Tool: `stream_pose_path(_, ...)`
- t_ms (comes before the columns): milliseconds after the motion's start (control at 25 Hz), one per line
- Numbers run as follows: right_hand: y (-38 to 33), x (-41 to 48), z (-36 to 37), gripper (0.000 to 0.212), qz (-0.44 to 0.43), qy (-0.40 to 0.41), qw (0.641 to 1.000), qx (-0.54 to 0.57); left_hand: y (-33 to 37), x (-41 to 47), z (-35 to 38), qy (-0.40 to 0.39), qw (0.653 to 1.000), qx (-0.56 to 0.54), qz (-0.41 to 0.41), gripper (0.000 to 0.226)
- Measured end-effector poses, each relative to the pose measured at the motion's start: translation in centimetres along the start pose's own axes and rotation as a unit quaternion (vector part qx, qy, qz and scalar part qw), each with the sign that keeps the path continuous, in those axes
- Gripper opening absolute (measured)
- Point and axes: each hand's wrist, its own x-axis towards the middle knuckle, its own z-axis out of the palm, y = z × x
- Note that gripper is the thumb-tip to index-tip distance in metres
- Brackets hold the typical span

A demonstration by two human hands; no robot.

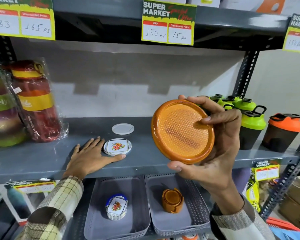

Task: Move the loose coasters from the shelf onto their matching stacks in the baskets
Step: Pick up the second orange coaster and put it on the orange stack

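My right hand (220, 146) holds a round orange coaster (181, 132) up in front of the shelf, tilted toward me. My left hand (92, 155) lies flat on the grey shelf (42, 160), fingers spread, thumb and fingertips touching a white floral coaster (117, 146). Behind that one rests a plain white coaster (123, 129). Below the shelf, the left grey basket (97, 219) holds a stack of floral coasters (116, 207). The right grey basket (197, 205) holds a stack of orange coasters (172, 200) in a holder.
Wrapped bottles (36, 101) stand at the shelf's left end. Green-lidded shakers (251, 125) and an orange-lidded shaker (282, 132) stand at its right, close behind my right hand. Price tags (168, 23) hang from the shelf above. A slotted upright post (246, 75) rises at the right.
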Motion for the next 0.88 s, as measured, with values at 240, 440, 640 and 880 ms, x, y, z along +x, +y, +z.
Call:
stream_pose_path(240, 1.2, -7.3, -2.5, 0.072, 0.137, 0.042, 0.988, -0.059, 0.1, -0.1, 0.0, 0.007, 1.0, -0.006, 0.003, 0.147)
stream_pose_path(440, 3.6, -15.5, -5.4, 0.081, 0.242, 0.08, 0.965, -0.059, 0.1, -0.1, -0.1, 0.009, 1.0, -0.006, 0.002, 0.149)
stream_pose_path(640, 7.1, -23.2, -7.8, 0.08, 0.365, 0.085, 0.923, -0.087, 0.1, 0.1, 0.1, 0.011, 1.0, 0.0, 0.005, 0.144)
stream_pose_path(880, 14.4, -29.7, -10.3, 0.086, 0.499, 0.099, 0.844, -0.174, -0.1, 0.5, 0.2, 0.018, 1.0, 0.007, 0.01, 0.146)
